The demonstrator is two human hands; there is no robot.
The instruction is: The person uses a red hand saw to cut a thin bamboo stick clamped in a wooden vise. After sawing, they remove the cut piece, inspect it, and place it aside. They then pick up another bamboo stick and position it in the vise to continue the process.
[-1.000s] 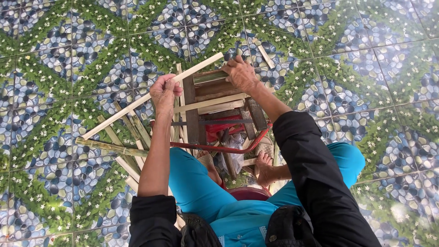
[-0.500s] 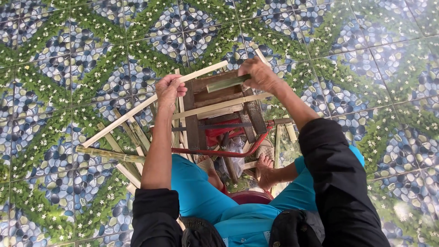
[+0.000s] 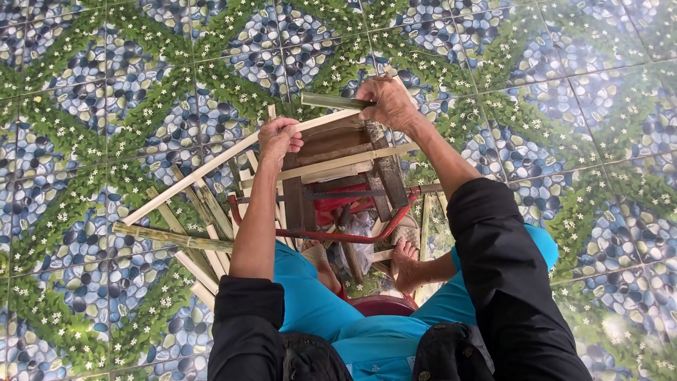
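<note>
The left hand is curled shut around a long pale bamboo strip, gripping it where the strip crosses the near-left corner of a small wooden stool. The right hand is also closed, its fingers wrapped over a short green bamboo piece pressed against the stool's far edge. The long strip runs from between the two hands down and to the left, its free end lying out over the patterned tile floor, so most of its length sits left of and nearer than the left-hand grip, while the short green piece pokes out just left of the right hand.

As a judgement of progress: one strip is in hand and being worked at the stool, with a second pale strip lying across the stool just near of the hands. A loose heap of split bamboo slats rests on the floor to the left, beside the person's blue-trousered knee, and looks not yet handled, so much material appears left. Under the stool a red metal frame and the person's bare foot show, with a red plastic seat at the near edge.
</note>
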